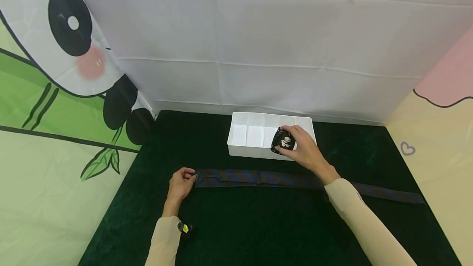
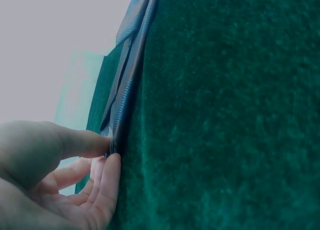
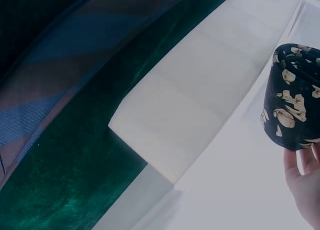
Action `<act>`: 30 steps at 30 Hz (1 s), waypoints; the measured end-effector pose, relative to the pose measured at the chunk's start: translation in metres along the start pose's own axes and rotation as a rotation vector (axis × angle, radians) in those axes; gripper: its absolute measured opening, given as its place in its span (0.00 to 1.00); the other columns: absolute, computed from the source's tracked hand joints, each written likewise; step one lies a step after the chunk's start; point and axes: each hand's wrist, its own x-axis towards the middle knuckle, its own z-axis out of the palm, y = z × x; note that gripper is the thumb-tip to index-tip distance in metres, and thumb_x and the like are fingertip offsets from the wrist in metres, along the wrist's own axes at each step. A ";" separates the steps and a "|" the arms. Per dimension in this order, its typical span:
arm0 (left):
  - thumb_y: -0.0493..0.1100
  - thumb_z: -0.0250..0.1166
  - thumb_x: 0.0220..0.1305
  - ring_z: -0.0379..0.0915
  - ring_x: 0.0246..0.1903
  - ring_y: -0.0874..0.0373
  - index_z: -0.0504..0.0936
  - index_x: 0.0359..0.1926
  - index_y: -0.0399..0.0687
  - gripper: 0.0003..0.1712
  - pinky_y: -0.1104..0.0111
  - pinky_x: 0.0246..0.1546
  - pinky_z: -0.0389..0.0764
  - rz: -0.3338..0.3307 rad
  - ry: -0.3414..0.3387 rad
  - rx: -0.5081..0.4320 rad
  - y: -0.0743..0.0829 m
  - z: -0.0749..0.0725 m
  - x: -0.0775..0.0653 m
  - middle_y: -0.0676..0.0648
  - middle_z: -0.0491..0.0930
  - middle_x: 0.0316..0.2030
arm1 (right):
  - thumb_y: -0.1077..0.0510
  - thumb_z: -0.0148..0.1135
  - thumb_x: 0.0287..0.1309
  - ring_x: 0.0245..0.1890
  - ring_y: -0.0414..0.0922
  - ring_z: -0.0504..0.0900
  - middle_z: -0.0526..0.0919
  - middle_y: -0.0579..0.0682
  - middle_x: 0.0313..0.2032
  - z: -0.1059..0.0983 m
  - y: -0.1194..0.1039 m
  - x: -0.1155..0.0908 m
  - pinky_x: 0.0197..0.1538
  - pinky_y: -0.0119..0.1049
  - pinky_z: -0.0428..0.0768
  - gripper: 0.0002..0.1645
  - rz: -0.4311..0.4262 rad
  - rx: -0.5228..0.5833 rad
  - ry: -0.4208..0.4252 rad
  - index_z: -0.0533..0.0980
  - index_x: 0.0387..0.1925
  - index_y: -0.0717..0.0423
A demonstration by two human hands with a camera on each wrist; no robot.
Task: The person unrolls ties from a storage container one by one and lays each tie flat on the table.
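Note:
A blue and brown striped necktie [image 1: 236, 178] lies stretched across the green cloth, its narrower part reaching to the right. At its left end my left hand [image 1: 180, 184] pinches the tip between thumb and fingers, also seen close up on the tie [image 2: 125, 95] in the left wrist view. My right hand [image 1: 304, 149] holds a rolled black cloth with pale flowers [image 1: 283, 139] over the front edge of a white divided box [image 1: 247, 151]. In the right wrist view, the fingers grip the floral roll [image 3: 287, 100] from below, beside the box's wall [image 3: 185, 100].
The dark green table cover [image 1: 240, 225] extends to both sides. Behind the box hangs a white creased backdrop [image 1: 266, 44]. Cartoon-printed cloth [image 1: 55, 167] stands at the left, and a pink and cream one [image 1: 443, 147] at the right.

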 end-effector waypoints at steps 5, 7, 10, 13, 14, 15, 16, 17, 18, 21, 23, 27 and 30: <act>0.35 0.60 0.73 0.72 0.36 0.52 0.79 0.54 0.36 0.12 0.64 0.36 0.70 -0.014 0.004 0.008 -0.001 0.001 0.002 0.41 0.75 0.40 | 0.55 0.83 0.48 0.45 0.53 0.80 0.80 0.57 0.49 0.004 -0.007 -0.003 0.47 0.53 0.81 0.43 -0.036 0.012 0.018 0.74 0.64 0.61; 0.36 0.60 0.73 0.72 0.37 0.52 0.79 0.54 0.36 0.12 0.64 0.37 0.70 -0.022 0.000 0.010 -0.001 0.001 0.002 0.41 0.75 0.41 | 0.55 0.83 0.48 0.45 0.53 0.81 0.81 0.57 0.50 0.006 -0.010 -0.004 0.47 0.53 0.81 0.43 -0.055 0.016 0.021 0.74 0.64 0.61; 0.36 0.60 0.74 0.72 0.38 0.51 0.79 0.55 0.37 0.12 0.63 0.38 0.70 -0.029 -0.007 0.014 -0.001 0.001 0.002 0.40 0.75 0.43 | 0.54 0.83 0.48 0.45 0.53 0.81 0.81 0.57 0.51 0.009 -0.013 -0.005 0.47 0.52 0.81 0.43 -0.078 0.027 0.018 0.74 0.64 0.61; 0.36 0.59 0.74 0.72 0.39 0.51 0.78 0.55 0.36 0.13 0.63 0.38 0.71 -0.025 -0.013 0.010 0.000 0.001 0.002 0.40 0.75 0.43 | 0.55 0.83 0.47 0.44 0.52 0.81 0.81 0.56 0.51 0.012 -0.015 -0.006 0.44 0.51 0.82 0.42 -0.099 0.038 0.020 0.74 0.63 0.61; 0.36 0.59 0.74 0.72 0.39 0.51 0.78 0.55 0.36 0.13 0.63 0.37 0.71 -0.024 -0.015 0.008 0.000 0.001 0.003 0.40 0.75 0.43 | 0.55 0.83 0.47 0.43 0.52 0.81 0.81 0.57 0.51 0.012 -0.016 -0.006 0.44 0.50 0.82 0.42 -0.104 0.044 0.019 0.74 0.63 0.62; 0.36 0.59 0.74 0.72 0.39 0.51 0.78 0.55 0.36 0.13 0.63 0.37 0.71 -0.022 -0.015 0.008 0.000 0.001 0.003 0.40 0.75 0.43 | 0.55 0.83 0.47 0.43 0.51 0.80 0.81 0.57 0.51 0.013 -0.017 -0.006 0.43 0.50 0.82 0.42 -0.108 0.047 0.016 0.74 0.63 0.62; 0.36 0.59 0.74 0.72 0.38 0.51 0.78 0.55 0.36 0.13 0.63 0.37 0.71 -0.022 -0.015 0.007 0.000 0.001 0.003 0.40 0.75 0.43 | 0.56 0.83 0.47 0.43 0.51 0.80 0.81 0.56 0.51 0.013 -0.018 -0.007 0.43 0.49 0.82 0.42 -0.111 0.047 0.015 0.74 0.63 0.62; 0.36 0.59 0.74 0.72 0.38 0.51 0.78 0.55 0.36 0.13 0.63 0.37 0.71 -0.022 -0.014 0.007 0.001 0.001 0.003 0.40 0.75 0.43 | 0.56 0.83 0.47 0.44 0.51 0.80 0.81 0.56 0.51 0.014 -0.018 -0.007 0.43 0.49 0.82 0.42 -0.113 0.047 0.013 0.74 0.63 0.62; 0.36 0.59 0.74 0.72 0.38 0.51 0.78 0.55 0.36 0.13 0.63 0.37 0.71 -0.024 -0.012 0.008 0.001 0.002 0.003 0.40 0.75 0.43 | 0.55 0.83 0.47 0.44 0.50 0.80 0.81 0.56 0.51 0.015 -0.019 -0.007 0.43 0.49 0.82 0.42 -0.113 0.049 0.009 0.74 0.63 0.62; 0.36 0.59 0.74 0.72 0.39 0.51 0.79 0.55 0.36 0.13 0.63 0.37 0.71 -0.028 -0.005 0.013 0.001 0.002 0.003 0.40 0.75 0.43 | 0.55 0.83 0.47 0.45 0.50 0.80 0.80 0.56 0.51 0.017 -0.021 -0.008 0.44 0.48 0.82 0.43 -0.111 0.050 -0.002 0.74 0.63 0.61; 0.36 0.59 0.74 0.72 0.39 0.51 0.79 0.55 0.37 0.13 0.63 0.38 0.71 -0.031 -0.003 0.015 0.001 0.003 0.003 0.40 0.75 0.43 | 0.54 0.83 0.48 0.45 0.50 0.80 0.80 0.56 0.51 0.019 -0.022 -0.009 0.45 0.48 0.82 0.42 -0.110 0.052 -0.010 0.74 0.64 0.61; 0.36 0.60 0.74 0.72 0.39 0.51 0.79 0.55 0.36 0.12 0.63 0.37 0.70 -0.024 -0.001 0.016 0.002 0.004 0.003 0.40 0.75 0.43 | 0.53 0.82 0.49 0.46 0.50 0.80 0.80 0.55 0.52 0.023 -0.024 -0.011 0.47 0.49 0.81 0.43 -0.115 0.054 -0.022 0.73 0.64 0.60; 0.36 0.60 0.74 0.71 0.39 0.51 0.79 0.54 0.36 0.12 0.63 0.37 0.70 -0.021 0.002 0.018 0.002 0.004 0.003 0.40 0.75 0.42 | 0.54 0.82 0.48 0.46 0.50 0.80 0.80 0.56 0.51 0.026 -0.026 -0.011 0.46 0.49 0.82 0.43 -0.129 0.065 -0.017 0.73 0.64 0.61</act>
